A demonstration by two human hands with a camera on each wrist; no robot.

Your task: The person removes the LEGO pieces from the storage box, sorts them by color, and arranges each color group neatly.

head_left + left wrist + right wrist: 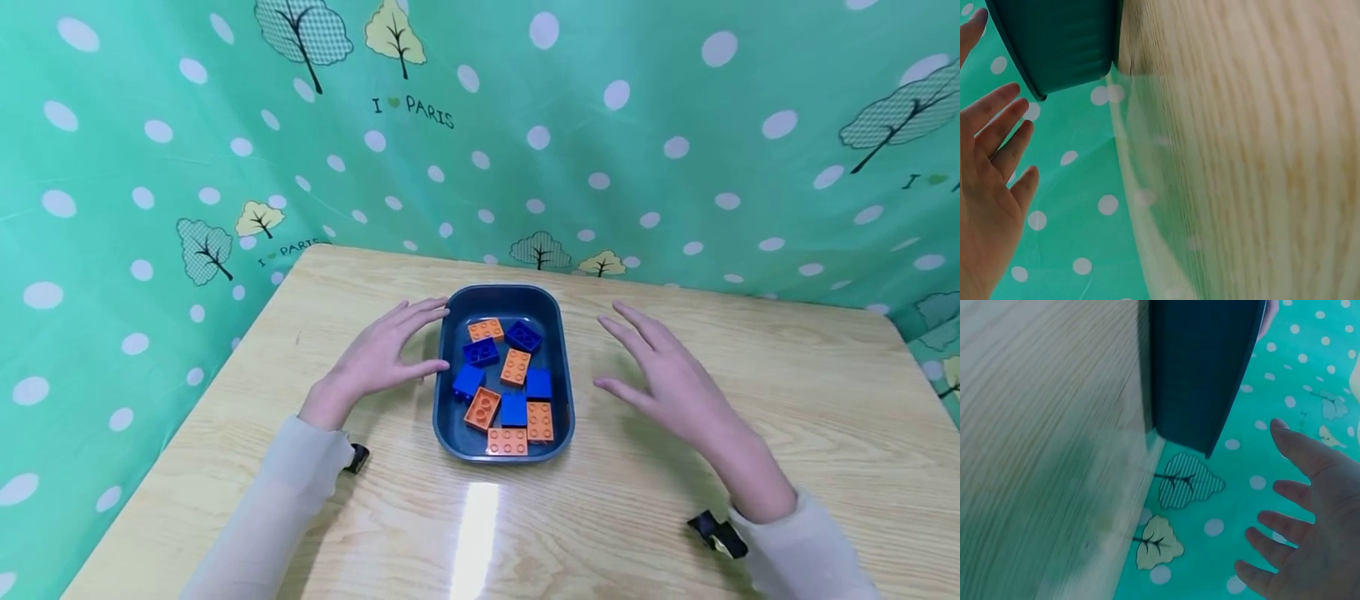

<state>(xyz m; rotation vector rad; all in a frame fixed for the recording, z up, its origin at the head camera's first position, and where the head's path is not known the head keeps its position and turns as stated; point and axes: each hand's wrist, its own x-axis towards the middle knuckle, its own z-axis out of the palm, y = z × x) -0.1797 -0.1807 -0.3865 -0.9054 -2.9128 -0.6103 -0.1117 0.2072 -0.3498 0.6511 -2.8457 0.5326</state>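
Observation:
A dark blue rectangular tub with rounded corners stands on the table, holding several orange toy bricks and blue toy bricks. Some bricks lie studs up, others on their side or upside down. My left hand is at the tub's left rim, fingers spread and fingertips right at the edge. To the right of the tub, my right hand hovers apart from it with loosely spread fingers and nothing held. In the right wrist view, a gap shows between that hand and the tub's wall.
The light wooden table reaches back to a green polka-dot cloth with printed trees, hanging behind and at the left. Each wrist carries a small black strap device. A bright reflection lies on the table in front of the tub.

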